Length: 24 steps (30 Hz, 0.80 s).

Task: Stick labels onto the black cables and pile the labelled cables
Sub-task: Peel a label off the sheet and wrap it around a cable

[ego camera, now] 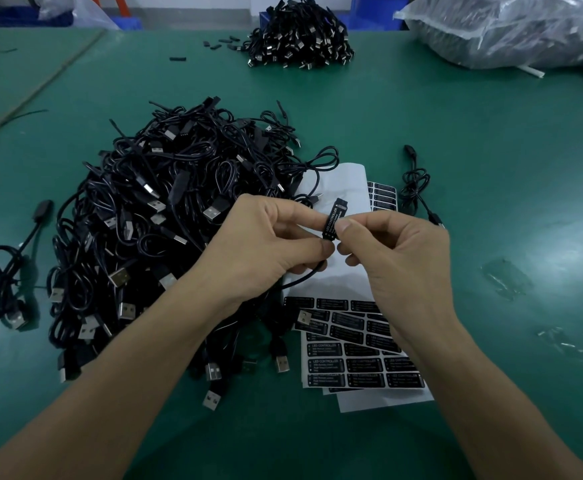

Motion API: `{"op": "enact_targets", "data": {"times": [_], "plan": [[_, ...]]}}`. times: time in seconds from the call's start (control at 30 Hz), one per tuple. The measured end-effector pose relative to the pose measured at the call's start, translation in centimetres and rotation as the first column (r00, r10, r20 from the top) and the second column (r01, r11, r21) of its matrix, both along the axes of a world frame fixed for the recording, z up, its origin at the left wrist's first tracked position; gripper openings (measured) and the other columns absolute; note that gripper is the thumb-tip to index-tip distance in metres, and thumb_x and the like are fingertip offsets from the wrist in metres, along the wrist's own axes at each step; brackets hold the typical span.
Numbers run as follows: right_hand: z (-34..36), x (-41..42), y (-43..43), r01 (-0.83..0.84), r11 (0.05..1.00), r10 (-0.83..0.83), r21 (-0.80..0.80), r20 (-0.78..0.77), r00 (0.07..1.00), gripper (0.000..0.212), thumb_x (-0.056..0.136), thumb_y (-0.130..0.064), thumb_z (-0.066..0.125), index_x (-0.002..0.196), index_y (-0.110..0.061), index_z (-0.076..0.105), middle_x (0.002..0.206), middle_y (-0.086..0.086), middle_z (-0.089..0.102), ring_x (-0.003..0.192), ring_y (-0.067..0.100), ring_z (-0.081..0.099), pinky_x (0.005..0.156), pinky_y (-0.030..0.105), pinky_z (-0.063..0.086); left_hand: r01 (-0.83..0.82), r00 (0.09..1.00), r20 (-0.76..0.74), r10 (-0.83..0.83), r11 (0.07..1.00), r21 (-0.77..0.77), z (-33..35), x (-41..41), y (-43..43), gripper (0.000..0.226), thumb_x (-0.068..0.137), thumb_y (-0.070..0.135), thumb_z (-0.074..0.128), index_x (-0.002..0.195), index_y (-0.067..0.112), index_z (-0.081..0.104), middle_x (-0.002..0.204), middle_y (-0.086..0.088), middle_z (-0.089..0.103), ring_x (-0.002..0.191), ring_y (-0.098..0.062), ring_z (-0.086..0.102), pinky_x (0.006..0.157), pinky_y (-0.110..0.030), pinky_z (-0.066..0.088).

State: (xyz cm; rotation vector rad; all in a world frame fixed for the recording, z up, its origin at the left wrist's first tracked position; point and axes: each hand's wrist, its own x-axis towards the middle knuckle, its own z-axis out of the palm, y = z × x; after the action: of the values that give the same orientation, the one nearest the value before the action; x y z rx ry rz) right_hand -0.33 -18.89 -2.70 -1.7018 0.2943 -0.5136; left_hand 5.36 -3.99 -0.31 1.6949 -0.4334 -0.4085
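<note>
My left hand [269, 244] pinches the small black controller block [335, 216] of a black cable, whose cord [304, 277] hangs below my fingers. A black label reading LED CONTROLLER lies on the block's face. My right hand [394, 251] pinches the block's right side with thumb and forefinger over the label. Both hands hover above sheets of black labels [359, 355] on white backing. A big heap of black USB cables [165, 230] lies on the green table to the left.
A second pile of black cables [300, 32] sits at the far centre. A clear plastic bag [512, 26] fills the back right. Single cables lie at the right [418, 185] and far left [9, 271]. The green mat [508, 168] is bare at the right.
</note>
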Motion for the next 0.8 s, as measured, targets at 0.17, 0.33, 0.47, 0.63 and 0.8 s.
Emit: {"op": "enact_targets", "data": {"times": [0.17,0.33,0.47,0.63,0.8], "plan": [[-0.17,0.06,-0.05,0.010,1.000,-0.010,-0.011,-0.003,1.000,0.015,0.085,-0.019,0.075,0.071,-0.024,0.075,0.063,0.000,0.071,0.057,0.010,0.063,0.059,0.023,0.057,0.006,1.000,0.006,-0.006,1.000,0.009,-0.04,0.01,0.02,0.025,0.080,-0.003,0.078,0.083,0.022,0.080,0.070,-0.011,0.075,0.061,-0.014,0.071,0.060,-0.021,0.056],[-0.25,0.09,-0.09,0.005,1.000,-0.005,0.002,-0.006,1.000,0.014,0.085,-0.018,0.075,0.071,-0.022,0.075,0.063,0.000,0.071,0.056,0.009,0.063,0.060,0.022,0.056,0.001,1.000,-0.004,-0.001,1.000,0.014,-0.13,0.04,-0.04,0.021,0.079,-0.002,0.079,0.086,0.018,0.078,0.070,-0.011,0.075,0.061,-0.015,0.071,0.061,-0.022,0.056],[-0.22,0.08,-0.09,0.007,1.000,-0.007,0.020,-0.012,1.000,0.014,0.084,-0.017,0.075,0.070,-0.020,0.075,0.061,0.000,0.070,0.055,0.009,0.062,0.059,0.021,0.054,0.001,1.000,-0.012,-0.001,1.000,0.013,-0.16,0.05,-0.04,0.020,0.079,-0.002,0.080,0.086,0.017,0.078,0.070,-0.011,0.075,0.061,-0.015,0.071,0.060,-0.021,0.056],[-0.10,0.05,-0.09,0.007,0.999,-0.006,0.049,-0.026,1.000,0.016,0.083,-0.014,0.075,0.068,-0.018,0.075,0.061,0.003,0.070,0.056,0.010,0.062,0.060,0.024,0.056,0.003,1.000,-0.011,-0.003,1.000,0.018,-0.23,0.06,-0.09,0.019,0.078,-0.001,0.080,0.088,0.015,0.077,0.069,-0.011,0.075,0.061,-0.014,0.071,0.060,-0.021,0.056],[-0.05,0.05,-0.09,0.005,0.998,-0.003,0.057,-0.023,1.000,0.017,0.082,-0.013,0.075,0.066,-0.018,0.074,0.061,0.003,0.070,0.056,0.010,0.062,0.060,0.024,0.056,0.002,1.000,-0.019,-0.002,1.000,0.007,-0.27,0.06,-0.04,0.020,0.078,-0.002,0.080,0.087,0.015,0.077,0.069,-0.011,0.075,0.061,-0.015,0.071,0.059,-0.020,0.056]]}}
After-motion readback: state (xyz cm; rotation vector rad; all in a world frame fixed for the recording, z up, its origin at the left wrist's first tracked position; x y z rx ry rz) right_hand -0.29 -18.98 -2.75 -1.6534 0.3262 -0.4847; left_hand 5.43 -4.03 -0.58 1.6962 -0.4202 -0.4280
